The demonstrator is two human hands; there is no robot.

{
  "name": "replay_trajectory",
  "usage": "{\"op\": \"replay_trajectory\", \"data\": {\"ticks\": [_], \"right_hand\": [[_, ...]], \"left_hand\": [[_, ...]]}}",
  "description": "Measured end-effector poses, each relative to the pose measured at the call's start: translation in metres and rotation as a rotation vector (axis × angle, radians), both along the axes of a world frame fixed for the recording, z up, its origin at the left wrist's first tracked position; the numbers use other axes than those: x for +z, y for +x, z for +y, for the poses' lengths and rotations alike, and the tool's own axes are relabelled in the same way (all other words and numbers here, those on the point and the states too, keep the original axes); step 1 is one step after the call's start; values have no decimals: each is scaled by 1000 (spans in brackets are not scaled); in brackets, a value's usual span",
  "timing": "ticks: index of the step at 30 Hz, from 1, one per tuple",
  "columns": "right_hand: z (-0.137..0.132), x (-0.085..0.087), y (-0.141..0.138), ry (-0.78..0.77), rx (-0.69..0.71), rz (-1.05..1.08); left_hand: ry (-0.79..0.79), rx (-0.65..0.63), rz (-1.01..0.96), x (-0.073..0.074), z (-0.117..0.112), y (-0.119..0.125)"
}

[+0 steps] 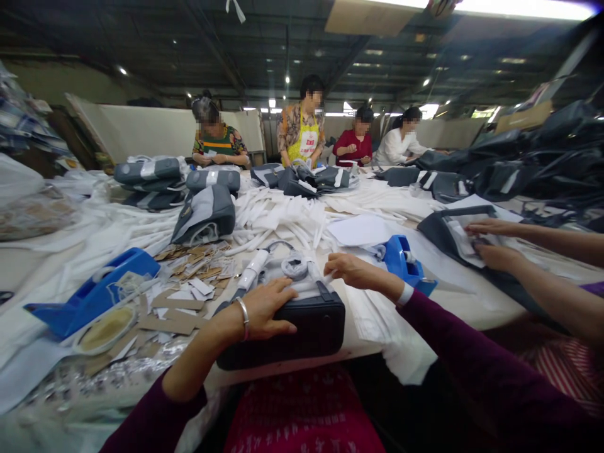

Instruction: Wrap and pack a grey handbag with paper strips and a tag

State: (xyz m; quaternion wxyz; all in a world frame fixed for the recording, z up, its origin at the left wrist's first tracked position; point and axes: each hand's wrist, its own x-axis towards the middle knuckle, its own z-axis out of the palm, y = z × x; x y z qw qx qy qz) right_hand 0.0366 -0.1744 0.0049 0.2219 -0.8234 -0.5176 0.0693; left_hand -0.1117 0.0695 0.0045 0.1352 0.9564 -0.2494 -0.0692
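Observation:
A dark handbag point(302, 327) lies at the table's front edge, its handles wrapped in white material. On top of it sits a coiled roll of clear-wrapped strap point(294, 267). My left hand point(268, 306) rests on the bag's near upper edge, fingers stretched out and thumb apart. Just above the bag's right handle is my right hand point(346, 269), its fingers pinched together beside the white wrapping. Whatever is between those fingertips is too small to make out.
Blue tape dispensers stand left point(101, 286) and right point(403, 261). Cardboard tags point(193, 283) lie scattered at left. White padding strips point(283, 220) and more grey bags point(205, 214) cover the table behind. A co-worker's hands point(491, 242) handle a bag at right; several people work across the table.

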Motion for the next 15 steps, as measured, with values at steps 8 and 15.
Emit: {"op": "replay_trajectory", "data": {"ticks": [8,15], "right_hand": [[21,-17,-20,379,-279,485],[23,-23,-39,603,-376,814]], "left_hand": [[-10,10,18,10,-3,-3],[-23,35,28,9,-3,-4]]}}
